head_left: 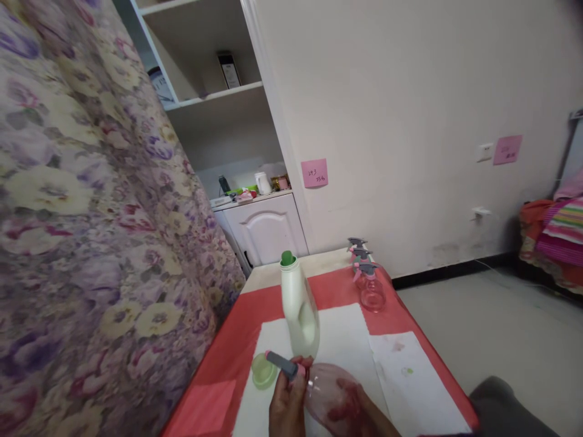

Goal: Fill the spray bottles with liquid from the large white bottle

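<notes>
A clear pink spray bottle (325,385) lies tilted between my hands, its grey spray head (281,363) pointing up and left. My left hand (289,400) is closed around the pink collar at the bottle's neck. Around the bottle's body wraps my right hand (353,403), its fingers partly seen through the clear wall. Just beyond stands a pale green jug (298,309) with a handle and a dark green spout in its uncapped mouth. A light green cap (263,371) rests on the white sheet, left of my left hand.
Several more spray bottles (372,294) stand in a row at the table's right back edge. White paper sheets (410,376) cover part of the red tablecloth (209,388). A floral curtain (113,243) hangs on the left; a white cabinet (268,227) stands behind the table.
</notes>
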Motion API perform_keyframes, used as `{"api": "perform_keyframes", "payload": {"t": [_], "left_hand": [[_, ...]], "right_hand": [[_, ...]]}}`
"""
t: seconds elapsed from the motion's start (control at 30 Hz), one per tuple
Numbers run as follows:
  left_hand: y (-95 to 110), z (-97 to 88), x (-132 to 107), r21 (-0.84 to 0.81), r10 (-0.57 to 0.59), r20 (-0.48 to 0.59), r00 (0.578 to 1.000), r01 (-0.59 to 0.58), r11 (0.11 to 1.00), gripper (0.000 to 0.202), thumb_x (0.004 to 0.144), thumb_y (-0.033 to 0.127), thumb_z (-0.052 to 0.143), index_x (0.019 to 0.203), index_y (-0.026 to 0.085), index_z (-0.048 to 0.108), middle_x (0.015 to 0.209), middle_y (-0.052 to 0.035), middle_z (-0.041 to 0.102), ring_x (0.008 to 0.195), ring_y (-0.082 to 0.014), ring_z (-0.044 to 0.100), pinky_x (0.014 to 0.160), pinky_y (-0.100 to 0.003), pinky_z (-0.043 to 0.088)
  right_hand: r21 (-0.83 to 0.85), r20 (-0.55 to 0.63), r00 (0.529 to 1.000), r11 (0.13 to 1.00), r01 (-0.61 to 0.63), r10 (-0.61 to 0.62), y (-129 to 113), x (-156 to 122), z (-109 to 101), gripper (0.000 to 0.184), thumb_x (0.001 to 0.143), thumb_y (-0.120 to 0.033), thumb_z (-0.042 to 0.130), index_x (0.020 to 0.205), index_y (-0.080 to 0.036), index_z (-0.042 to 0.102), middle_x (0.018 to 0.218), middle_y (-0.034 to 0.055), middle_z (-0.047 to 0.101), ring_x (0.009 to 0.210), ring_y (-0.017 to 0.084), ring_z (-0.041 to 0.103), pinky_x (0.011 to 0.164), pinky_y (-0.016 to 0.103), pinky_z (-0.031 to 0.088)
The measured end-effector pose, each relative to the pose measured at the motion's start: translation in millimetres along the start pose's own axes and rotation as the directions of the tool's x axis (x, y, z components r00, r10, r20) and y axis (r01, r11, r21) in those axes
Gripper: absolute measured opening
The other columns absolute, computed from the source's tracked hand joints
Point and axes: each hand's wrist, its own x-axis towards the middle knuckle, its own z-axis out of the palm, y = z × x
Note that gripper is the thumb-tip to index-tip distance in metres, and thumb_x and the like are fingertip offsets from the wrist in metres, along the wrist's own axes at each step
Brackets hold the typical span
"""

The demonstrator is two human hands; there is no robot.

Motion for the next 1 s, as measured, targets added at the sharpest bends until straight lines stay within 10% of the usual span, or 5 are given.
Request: {"api": "perform_keyframes", "payload": {"t": [0.3,0.77,1.0], "left_hand": [[-0.1,9.3,-6.8,0.038,0.029,0.097,0.995,-0.032,0.999,0.049,0.058,0.049,0.085,0.094,0.018,0.074,0.099,-0.0124,0.078,0.107,-0.0312,0.066,0.101,-0.041,0.042],[3.1,1.0,-5.0,-0.174,-0.093,0.064,0.994,0.103,0.979,0.059,0.064,0.060,0.077,0.108,0.020,0.072,0.108,-0.0146,0.076,0.124,-0.0342,0.057,0.114,-0.053,0.029],[1.7,-0.7,-4.8,-0.014,0.028,0.006,1.000,-0.028,1.000,0.048,0.068,0.053,0.077,0.101,0.018,0.072,0.103,-0.0111,0.077,0.107,-0.0271,0.066,0.098,-0.036,0.047]], "right_hand": [[0.093,0.057,0.993,0.990,-0.111,0.106,8.6,4.8,-22.8,0.060,0.072,-0.073,0.061,0.076,-0.015,0.073,0.077,0.0106,0.076,0.086,0.029,0.070,0.082,0.041,0.051],[0.102,0.162,0.977,0.982,-0.159,0.141,20.2,2.3,-27.5,0.062,0.074,-0.072,0.063,0.105,-0.018,0.069,0.081,0.0141,0.080,0.070,0.020,0.072,0.059,0.022,0.040],[0.101,0.082,0.989,0.987,-0.127,0.119,18.6,5.4,-16.3,0.051,0.066,-0.065,0.075,0.088,-0.019,0.072,0.081,0.0044,0.077,0.072,0.019,0.069,0.070,0.031,0.051]]}}
